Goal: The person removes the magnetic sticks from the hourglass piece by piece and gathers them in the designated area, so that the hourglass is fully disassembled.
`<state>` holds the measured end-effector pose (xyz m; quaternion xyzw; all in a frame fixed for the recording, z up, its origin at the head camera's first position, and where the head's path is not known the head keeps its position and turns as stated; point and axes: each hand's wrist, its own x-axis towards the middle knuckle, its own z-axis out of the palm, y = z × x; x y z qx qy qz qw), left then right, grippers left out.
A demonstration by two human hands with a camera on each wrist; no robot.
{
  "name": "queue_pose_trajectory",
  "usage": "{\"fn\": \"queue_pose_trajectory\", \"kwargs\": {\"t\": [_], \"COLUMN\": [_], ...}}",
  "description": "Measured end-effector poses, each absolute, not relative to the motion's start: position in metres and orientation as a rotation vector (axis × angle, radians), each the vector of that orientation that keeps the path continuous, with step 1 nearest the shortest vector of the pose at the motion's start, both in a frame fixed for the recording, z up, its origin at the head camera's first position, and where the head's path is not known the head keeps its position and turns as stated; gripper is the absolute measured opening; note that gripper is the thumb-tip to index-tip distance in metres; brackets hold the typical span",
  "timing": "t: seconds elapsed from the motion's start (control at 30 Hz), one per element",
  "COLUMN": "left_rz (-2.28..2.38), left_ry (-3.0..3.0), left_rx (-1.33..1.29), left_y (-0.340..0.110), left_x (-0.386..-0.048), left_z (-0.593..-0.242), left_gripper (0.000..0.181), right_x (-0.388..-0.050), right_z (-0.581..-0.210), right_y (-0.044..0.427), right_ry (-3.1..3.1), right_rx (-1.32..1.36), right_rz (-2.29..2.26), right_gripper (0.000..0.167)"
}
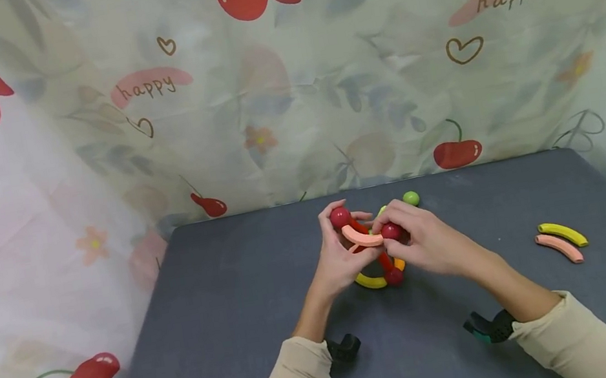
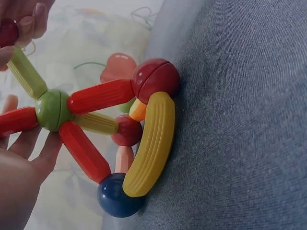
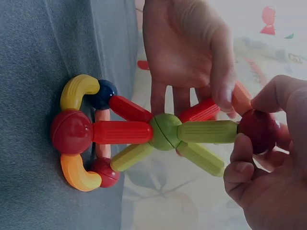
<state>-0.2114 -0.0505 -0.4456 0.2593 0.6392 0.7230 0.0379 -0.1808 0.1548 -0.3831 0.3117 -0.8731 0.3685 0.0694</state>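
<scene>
A ball-and-rod magnetic model stands upright on a ring of curved rods, among them a yellow one (image 2: 154, 143) and an orange one (image 3: 76, 172). Straight rods rise from the ring's red and blue balls (image 2: 117, 195) to a central green ball (image 3: 164, 132). My left hand (image 1: 339, 258) holds the upper model, fingers behind the green ball. My right hand (image 1: 428, 239) pinches a red ball (image 3: 259, 132) on the end of a light-green rod (image 3: 208, 132). A curved pink rod (image 1: 362, 237) spans from this ball to another red ball (image 1: 340, 216) by my left fingers.
On the dark table (image 1: 228, 318), a curved yellow rod (image 1: 564, 233) and a loose curved pink rod (image 1: 560, 248) lie side by side at the right. A light-green ball (image 1: 411, 198) is behind my right hand. A printed curtain (image 1: 313, 96) hangs along the table's back edge.
</scene>
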Motion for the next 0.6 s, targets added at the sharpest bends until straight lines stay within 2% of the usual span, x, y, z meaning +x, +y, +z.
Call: {"fn": "queue_pose_trajectory", "kwargs": {"t": [0.33, 0.6], "left_rz": [2.237, 2.263], "left_ry": [1.982, 1.962], "left_rx": [0.831, 0.841], "left_y": [-0.051, -0.050], "left_x": [-0.213, -0.214], "left_z": [-0.448, -0.447], "left_gripper": [0.088, 0.083], "right_x": [-0.194, -0.199], "right_z": [-0.380, -0.382], "right_y": [0.151, 0.151], "right_ry": [-2.705, -2.686], "right_rx": [0.882, 0.766], "right_rz": [1.186, 1.326], "right_gripper": [0.015, 0.016]}}
